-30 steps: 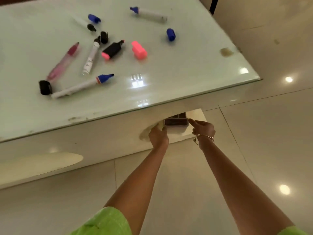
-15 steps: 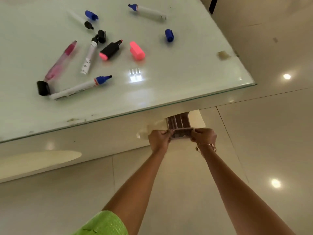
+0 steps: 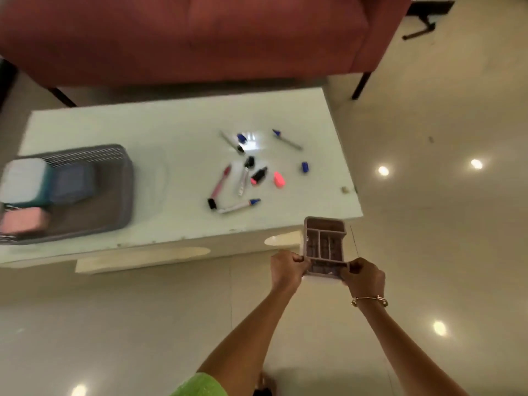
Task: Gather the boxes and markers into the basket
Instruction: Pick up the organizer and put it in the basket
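My left hand (image 3: 288, 267) and my right hand (image 3: 363, 273) each grip a near corner of a small pinkish organiser tray (image 3: 325, 244) with several compartments, held in the air in front of the table's near right corner. Several markers (image 3: 239, 206) and loose caps (image 3: 279, 179) lie scattered on the white table (image 3: 177, 155). A grey basket (image 3: 114, 192) stands at the table's left end. It holds a white and teal box (image 3: 24, 180), a blue box (image 3: 73, 182) and a pink box (image 3: 24, 221).
A red sofa (image 3: 200, 35) with black legs stands behind the table. Glossy cream floor tiles (image 3: 428, 224) stretch to the right and in front of the table. The basket overhangs the left frame edge.
Both hands closed on the organiser tray under the table edge and lifted it out and up. The view pulled back, showing the whole table, the basket and the sofa.
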Motion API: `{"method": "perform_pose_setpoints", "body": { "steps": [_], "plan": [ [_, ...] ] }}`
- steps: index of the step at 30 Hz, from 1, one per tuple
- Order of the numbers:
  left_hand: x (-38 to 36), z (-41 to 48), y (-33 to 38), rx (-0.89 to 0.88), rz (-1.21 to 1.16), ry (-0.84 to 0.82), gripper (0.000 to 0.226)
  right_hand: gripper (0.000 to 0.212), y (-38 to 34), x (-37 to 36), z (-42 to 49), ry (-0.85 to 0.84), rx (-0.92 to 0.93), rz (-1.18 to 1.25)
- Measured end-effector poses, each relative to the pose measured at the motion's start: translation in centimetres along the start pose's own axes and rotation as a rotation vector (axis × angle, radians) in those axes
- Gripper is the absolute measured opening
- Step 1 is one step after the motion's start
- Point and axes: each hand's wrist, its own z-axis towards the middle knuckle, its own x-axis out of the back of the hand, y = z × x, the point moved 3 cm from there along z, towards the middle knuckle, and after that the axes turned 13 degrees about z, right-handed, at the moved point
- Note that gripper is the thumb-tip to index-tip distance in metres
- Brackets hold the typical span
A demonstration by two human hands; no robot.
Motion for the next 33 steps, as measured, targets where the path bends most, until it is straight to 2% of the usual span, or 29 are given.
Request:
{"method": "perform_pose_setpoints", "body": {
  "steps": [4, 7, 9, 12, 16, 19, 24, 28, 33],
  "plan": [
    [9.1, -1.8, 2.3, 0.031, -0.023, 0.117, 0.021, 0.029, -9.7, -0.9, -2.5, -0.057, 0.145, 0.035],
    [16.4, -1.7, 1.8, 0.030, 0.020, 0.198, 0.020, 0.022, -16.0, -4.6, -4.4, -0.138, 0.181, 0.059],
    [21.8, -1.3, 0.5, 0.054, 0.032, 0.262, 0.018, 0.019, -19.9, -8.4, -6.0, -0.192, 0.210, 0.068],
    [29.7, -0.5, -3.2, 0.111, 0.060, 0.360, 0.015, 0.029, -25.4, -14.6, -9.1, -0.263, 0.275, 0.121],
    [39.6, 1.0, -9.1, 0.170, 0.129, 0.415, 0.022, 0.023, -31.8, -23.3, -14.0, -0.379, 0.338, 0.123],
    [46.3, 2.2, -11.9, 0.166, 0.282, 0.362, 0.021, 0.016, -34.9, -29.1, -17.2, -0.400, 0.293, 0.104],
    [54.8, 7.5, -15.2, 0.031, 0.499, 0.213, 0.016, 0.022, -37.9, -38.7, -22.6, -0.400, 0.152, 0.099],
    [56.6, 12.7, -17.2, -0.074, 0.692, 0.052, 0.021, 0.029, -38.9, -45.5, -25.0, -0.355, 0.047, 0.028],
    [55.5, 17.7, -20.5, -0.100, 0.764, -0.070, 0.023, 0.034, -38.2, -50.2, -23.7, -0.371, 0.027, -0.091]
  ]
}}
